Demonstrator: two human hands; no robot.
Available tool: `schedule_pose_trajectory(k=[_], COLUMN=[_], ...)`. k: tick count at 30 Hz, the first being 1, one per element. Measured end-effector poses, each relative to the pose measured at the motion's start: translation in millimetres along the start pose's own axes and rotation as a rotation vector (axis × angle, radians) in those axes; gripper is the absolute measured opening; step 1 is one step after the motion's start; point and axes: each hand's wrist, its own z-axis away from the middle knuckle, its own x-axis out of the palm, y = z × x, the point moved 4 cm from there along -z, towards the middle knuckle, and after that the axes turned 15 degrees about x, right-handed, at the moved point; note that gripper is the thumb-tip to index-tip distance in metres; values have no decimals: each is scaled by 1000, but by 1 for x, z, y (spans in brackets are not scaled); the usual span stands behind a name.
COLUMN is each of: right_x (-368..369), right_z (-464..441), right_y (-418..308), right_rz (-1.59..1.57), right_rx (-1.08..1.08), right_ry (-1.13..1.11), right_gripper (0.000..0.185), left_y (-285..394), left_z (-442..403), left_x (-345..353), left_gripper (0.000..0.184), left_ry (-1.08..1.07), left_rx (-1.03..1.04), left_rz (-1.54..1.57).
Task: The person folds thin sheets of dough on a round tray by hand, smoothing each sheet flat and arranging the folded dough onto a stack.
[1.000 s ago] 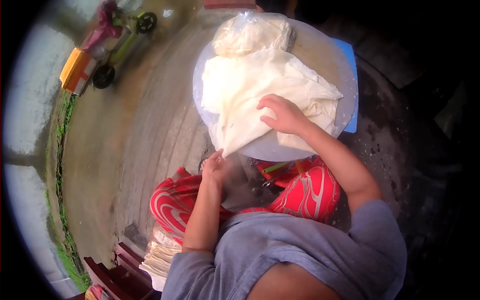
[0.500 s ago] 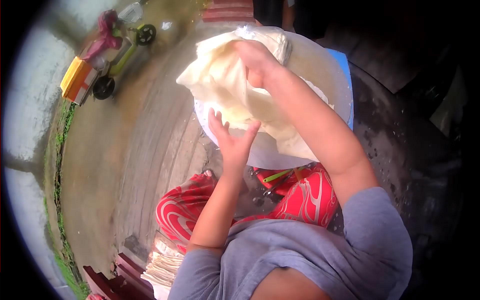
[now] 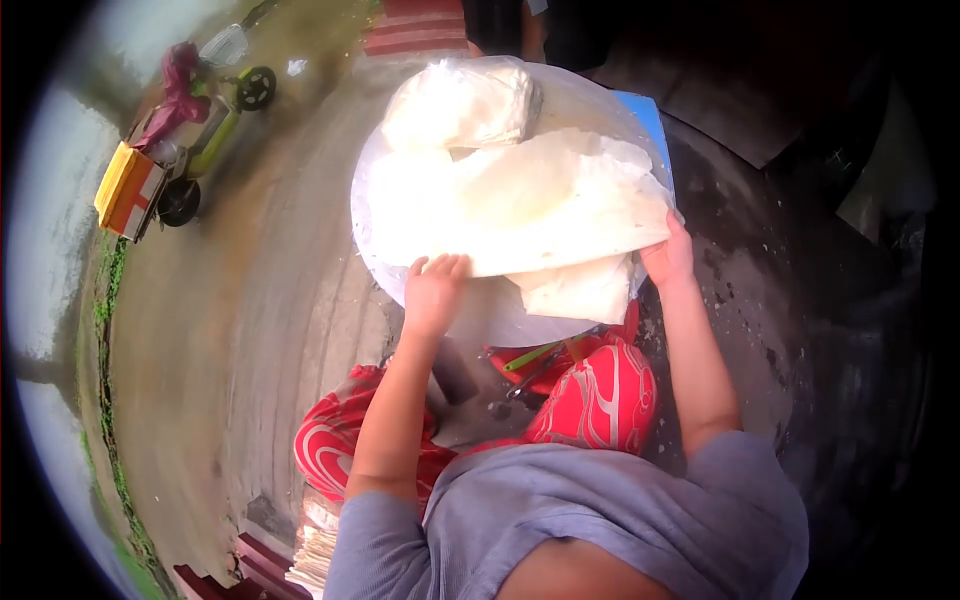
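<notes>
A thin, soft cream-coloured sheet (image 3: 550, 215) is stretched across a round, plastic-covered tabletop (image 3: 480, 318). My right hand (image 3: 670, 255) pinches its right end between thumb and fingers. At the near left edge, the curled fingers of my left hand (image 3: 437, 293) grip the same sheet; its left part is washed out by glare. Under the near edge lies another flat cream piece (image 3: 585, 290), partly covered. A thick folded stack of similar sheets (image 3: 455, 105) rests on the far left of the tabletop.
Below the tabletop, a green-handled tool (image 3: 530, 358) lies by a red container, between my knees. A pile of folded pale sheets (image 3: 315, 550) is at lower left. A toy-like scooter (image 3: 205, 145) stands on the ground at upper left. Another person's legs (image 3: 495, 25) show beyond the table.
My right hand has come down from the far left to the right side, spreading the bunched sheet out flat. My left hand has gone from open to gripping the near edge.
</notes>
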Motion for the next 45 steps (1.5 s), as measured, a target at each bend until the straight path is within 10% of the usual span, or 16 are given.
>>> schedule_pose_trajectory(k=[12, 18, 24, 34, 36, 40, 45], right_x=[-75, -119, -127, -132, -133, -127, -128], right_z=[39, 48, 55, 61, 59, 58, 57], right_y=[12, 26, 26, 27, 30, 28, 29], right_rz=[-60, -23, -122, -176, -202, -234, -265], right_rx=[-64, -98, -104, -75, -97, -170, -160], right_ry=[-78, 51, 84, 33, 42, -30, 20], right_gripper=[51, 52, 51, 49, 49, 50, 51], left_y=[8, 15, 34, 29, 20, 1, 22], left_z=[30, 55, -55, -176, -181, -213, -251], left_x=[-17, -31, -24, 41, 41, 42, 58], left_gripper=[31, 26, 22, 41, 32, 14, 17], left_ry=[261, -117, 249, -60, -254, 44, 49], left_rx=[88, -63, -7, -95, -181, -143, 19], left_rz=[-168, -9, 367, 219, 516, 957, 391])
